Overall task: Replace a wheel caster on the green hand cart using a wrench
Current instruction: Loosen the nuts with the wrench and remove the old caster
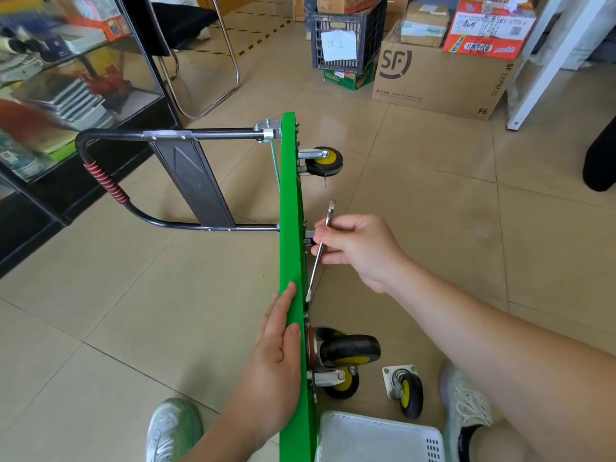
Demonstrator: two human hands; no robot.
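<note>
The green hand cart (290, 208) stands on its long edge on the tiled floor, its underside facing right. My left hand (278, 355) lies flat along the top edge of the deck, fingers straight. My right hand (355, 250) grips a silver wrench (321, 250) held upright beside the cart's underside, close to a mounting bracket. A far caster (324, 161) and two near casters (350, 350) are fixed to the cart. One loose caster (405, 390) with its plate lies on the floor to the right.
The cart's black folding handle (110, 181) with red grip reaches left toward a glass cabinet (66, 95). A white plastic basket (380, 438) sits at the bottom. My shoes (173, 428) flank the cart. Cardboard boxes (440, 78) and a dark crate (346, 35) stand behind.
</note>
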